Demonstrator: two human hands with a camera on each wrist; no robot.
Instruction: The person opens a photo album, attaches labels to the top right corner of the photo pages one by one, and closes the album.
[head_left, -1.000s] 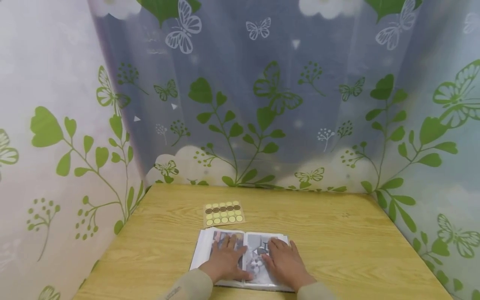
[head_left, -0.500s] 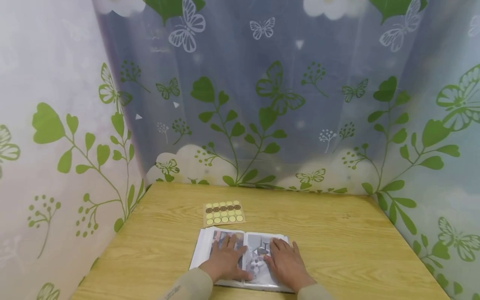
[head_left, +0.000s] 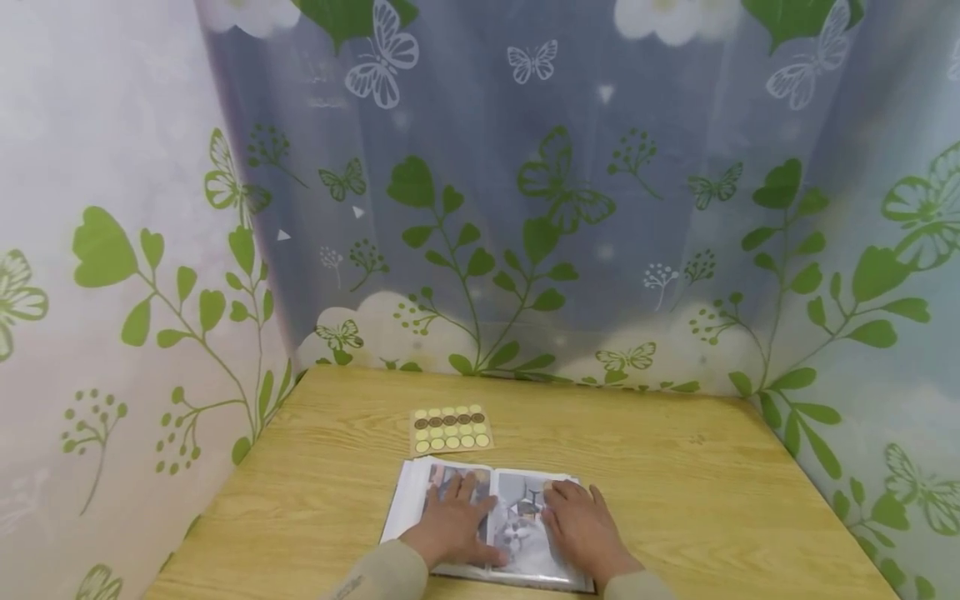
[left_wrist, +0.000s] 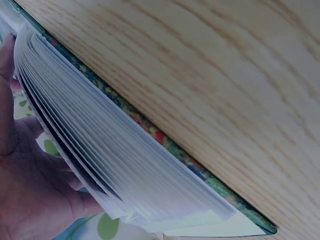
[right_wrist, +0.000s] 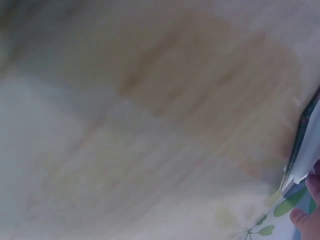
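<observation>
An open photo album (head_left: 405, 500) lies on the table, with pictures in clear sleeves on both pages. My left hand (head_left: 454, 523) rests on the left page, fingers spread and thumb toward the centre fold. On the right page, over a grey-toned picture (head_left: 517, 542), rests my right hand (head_left: 588, 527) near the outer edge. The left wrist view shows the album's thick stack of pages (left_wrist: 100, 135) above a colourful cover, with the left hand (left_wrist: 30, 175) along its top. Only some fingers of the right hand (right_wrist: 312, 200) show at the right wrist view's edge.
Behind the album lies a sheet of round stickers (head_left: 452, 429), yellow with one brown row. Beneath everything is a wood-grain table (head_left: 720, 500). Curtains (head_left: 480, 208) printed with leaves and butterflies hang at the back and both sides.
The head view has shifted slightly, moving the scene a little to the right in the picture. Both hands stay on the album pages.
</observation>
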